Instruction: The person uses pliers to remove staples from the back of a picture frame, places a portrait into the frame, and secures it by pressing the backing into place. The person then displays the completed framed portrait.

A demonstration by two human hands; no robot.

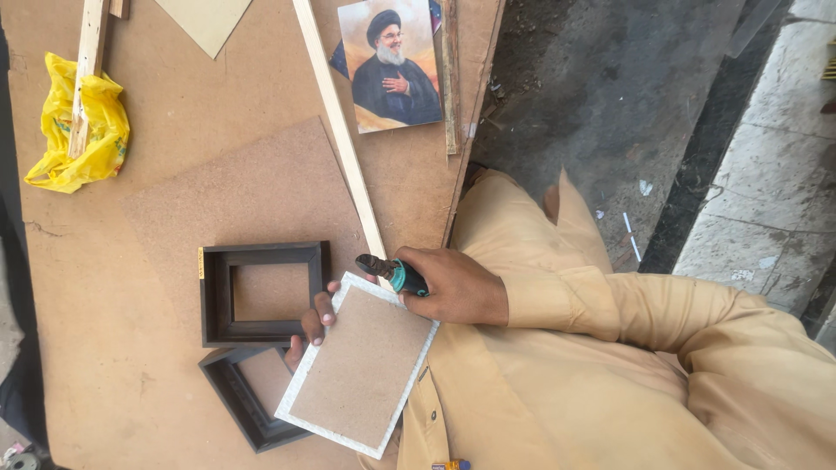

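Landmark: the white frame [359, 376] lay face down at the near edge of the bench [131, 348], its brown backing board up.
Right hand: the right hand [457, 285] was closed round a teal-handled tool [390, 271], whose dark tip sat at the white frame's top corner.
Left hand: the left hand [312, 324] was mostly hidden under the white frame's far edge; curled fingers gripped that edge.
Black frames: one black frame [261, 293] lay just beyond the white frame, a second [244, 396] partly under it.
Strip: a pale wood strip [340, 130] ran away from the white frame's top corner.
Farther off: a portrait print [390, 65] and a yellow bag [78, 130] lay well beyond the white frame.
Handling: the white frame looked light and stiff, its backing thin and likely easy to dent; the long edges seemed the safest hold.
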